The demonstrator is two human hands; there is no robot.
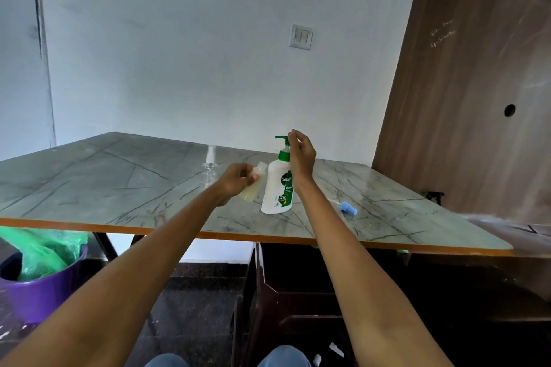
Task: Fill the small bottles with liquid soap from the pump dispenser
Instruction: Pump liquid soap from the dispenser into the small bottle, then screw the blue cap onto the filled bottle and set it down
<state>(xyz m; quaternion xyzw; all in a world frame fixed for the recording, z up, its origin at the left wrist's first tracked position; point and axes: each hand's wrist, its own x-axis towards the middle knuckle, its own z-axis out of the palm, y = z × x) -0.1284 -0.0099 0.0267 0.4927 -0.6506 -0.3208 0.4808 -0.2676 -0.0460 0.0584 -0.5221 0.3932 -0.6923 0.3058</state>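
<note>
Tabletop (89,176) has loads of bare room on the left, orange front edge close to the person. Clear spray bottle (210,164) stands further back. Left hand (237,180) grips a small bottle (252,186), tilted, just beside the pump dispenser (278,185). Right hand (301,155) hangs loosely curled by the pump head. Blue cap (348,208) lies right.

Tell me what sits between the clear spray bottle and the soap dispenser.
In the head view, the left hand, gripping a small bottle, lies between the spray bottle and the dispenser.
</note>
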